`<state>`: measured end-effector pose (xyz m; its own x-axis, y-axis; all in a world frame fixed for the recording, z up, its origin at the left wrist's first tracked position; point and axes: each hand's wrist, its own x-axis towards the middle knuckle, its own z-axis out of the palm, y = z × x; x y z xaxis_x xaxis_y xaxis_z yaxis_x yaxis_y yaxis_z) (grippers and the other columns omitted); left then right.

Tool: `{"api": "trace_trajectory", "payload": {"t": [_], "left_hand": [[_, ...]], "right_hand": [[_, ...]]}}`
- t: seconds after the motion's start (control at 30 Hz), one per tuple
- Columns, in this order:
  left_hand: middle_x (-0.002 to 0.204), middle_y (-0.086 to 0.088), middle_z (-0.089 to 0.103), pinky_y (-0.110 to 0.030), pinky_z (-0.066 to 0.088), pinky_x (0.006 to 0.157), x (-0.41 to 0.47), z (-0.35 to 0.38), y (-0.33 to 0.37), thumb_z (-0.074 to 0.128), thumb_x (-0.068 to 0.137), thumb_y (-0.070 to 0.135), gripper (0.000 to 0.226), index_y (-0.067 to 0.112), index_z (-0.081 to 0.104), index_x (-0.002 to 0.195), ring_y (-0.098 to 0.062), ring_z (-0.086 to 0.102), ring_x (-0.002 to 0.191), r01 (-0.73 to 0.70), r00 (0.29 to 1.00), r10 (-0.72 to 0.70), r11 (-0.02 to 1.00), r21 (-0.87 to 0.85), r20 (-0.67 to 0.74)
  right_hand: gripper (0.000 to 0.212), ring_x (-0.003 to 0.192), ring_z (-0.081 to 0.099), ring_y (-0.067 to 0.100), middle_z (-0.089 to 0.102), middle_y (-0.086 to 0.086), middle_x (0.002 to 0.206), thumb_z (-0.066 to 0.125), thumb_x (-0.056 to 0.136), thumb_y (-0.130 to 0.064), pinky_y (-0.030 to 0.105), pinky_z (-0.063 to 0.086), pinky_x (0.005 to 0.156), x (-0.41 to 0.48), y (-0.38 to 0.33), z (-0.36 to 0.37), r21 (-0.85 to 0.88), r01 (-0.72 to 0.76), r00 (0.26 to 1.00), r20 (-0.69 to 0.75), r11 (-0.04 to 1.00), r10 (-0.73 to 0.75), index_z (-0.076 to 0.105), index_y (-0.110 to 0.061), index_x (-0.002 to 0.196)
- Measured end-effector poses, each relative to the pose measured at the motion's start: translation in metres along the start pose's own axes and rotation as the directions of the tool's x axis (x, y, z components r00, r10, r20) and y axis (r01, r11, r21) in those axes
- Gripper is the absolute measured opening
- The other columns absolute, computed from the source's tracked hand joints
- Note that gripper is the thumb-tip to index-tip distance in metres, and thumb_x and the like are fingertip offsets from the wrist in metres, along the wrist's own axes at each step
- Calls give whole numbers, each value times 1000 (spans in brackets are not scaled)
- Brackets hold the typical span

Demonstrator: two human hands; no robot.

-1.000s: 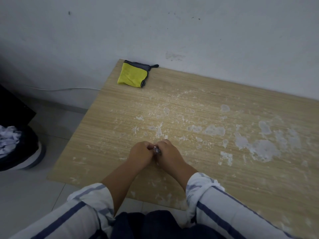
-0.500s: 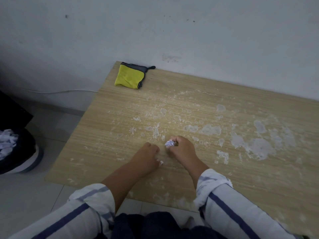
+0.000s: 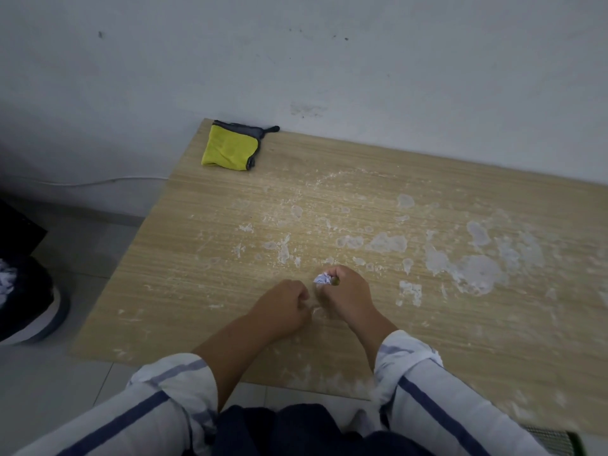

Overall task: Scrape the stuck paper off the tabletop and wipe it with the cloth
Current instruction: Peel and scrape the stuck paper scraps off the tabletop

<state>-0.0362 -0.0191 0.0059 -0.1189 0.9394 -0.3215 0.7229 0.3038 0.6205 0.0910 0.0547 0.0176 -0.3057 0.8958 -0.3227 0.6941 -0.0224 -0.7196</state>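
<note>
Far to the left of my left grip, down on the floor, a dark bin (image 3: 36,287) shows white scraps inside. The cloth (image 3: 228,148) lies folded well beyond my left grip and to its left, at the far corner of the tabletop (image 3: 184,278) against the wall, untouched. My left grip (image 3: 283,307) rests on the tabletop near the front edge with its fingers curled under; whether it pinches anything I cannot tell. A second ago it was pressed up against my right grip with something small and shiny between the two; now they sit just apart. Just right of it, my right grip (image 3: 347,296) is closed round a paper wad (image 3: 322,279), which pokes out at the top of the fist and was not showing a second ago. A small dark tip sits beside the wad, perhaps the scraper, too small to be sure. So I judge that I have just gathered loosened scrapings into a ball, and that they want dropping in the bin before I scrape again. To the right of my right grip and beyond it, the stuck paper (image 3: 477,271) lies in white patches, the largest well off to the right, with thinner flecks just ahead of both grips. Much scraping is left by my reckoning, and the wipe has not begun
</note>
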Motion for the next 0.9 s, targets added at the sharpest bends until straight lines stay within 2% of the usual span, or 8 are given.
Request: {"api": "trace_trajectory", "payload": {"t": [0.07,0.2,0.27,0.37,0.53,0.7,0.83,0.9], "left_hand": [[109,-3,53,-26,42,76,0,7,6,61,86,28,30,14,56,111,-17,54,90,-26,999,24,998,57,32],[111,-8,56,-27,40,75,4,14,10,50,92,20,20,13,62,106,-23,57,95,-32,999,32,988,149,6],[106,-6,60,-26,42,75,6,10,9,49,92,19,20,14,64,103,-21,58,93,41,998,-38,997,70,-45],[90,0,66,-26,46,71,9,2,8,56,90,26,16,15,66,97,-16,61,82,191,971,-211,966,-177,-108],[73,-7,72,-42,58,76,14,-2,9,63,87,22,10,17,67,79,-25,70,70,289,918,-391,777,-559,-68],[76,-10,73,-46,58,77,17,3,11,61,90,20,12,15,71,87,-27,71,73,305,924,-384,725,-617,6],[77,-10,73,-47,58,78,17,9,12,58,91,19,17,15,72,98,-26,71,75,321,917,-398,698,-640,27],[77,-11,73,-47,58,78,17,9,14,54,90,14,19,16,72,97,-27,71,76,328,917,-397,696,-639,39]], "right_hand": [[10,71,49,3,58,-6,86,65,81,-18,14,33,53,0,1,-3,8,-11,1000,-11,1000,11,61,-20,90],[10,68,46,4,54,-7,82,64,82,-15,12,34,53,-2,4,-6,-12,-2,1000,-7,1000,2,60,-20,89],[12,70,49,6,55,-7,82,65,81,-14,15,39,55,-3,5,-7,29,-10,1000,3,1000,10,58,-22,85],[15,70,54,5,58,-9,82,70,78,-17,21,47,59,-2,6,-7,88,-37,999,39,995,34,60,-24,87],[17,70,56,11,62,0,87,71,77,-20,21,44,57,-3,5,0,99,-15,988,154,995,0,59,-20,89],[14,67,48,9,57,-1,83,64,83,-29,24,35,52,-3,2,4,-36,101,984,151,994,-95,56,-19,87],[10,65,49,19,58,8,77,55,83,-20,30,34,53,-2,-1,11,-124,227,962,186,966,-202,58,-10,80],[10,72,50,22,57,10,86,52,82,-16,29,32,54,0,1,14,-170,247,956,206,954,-211,61,-13,86]]}}
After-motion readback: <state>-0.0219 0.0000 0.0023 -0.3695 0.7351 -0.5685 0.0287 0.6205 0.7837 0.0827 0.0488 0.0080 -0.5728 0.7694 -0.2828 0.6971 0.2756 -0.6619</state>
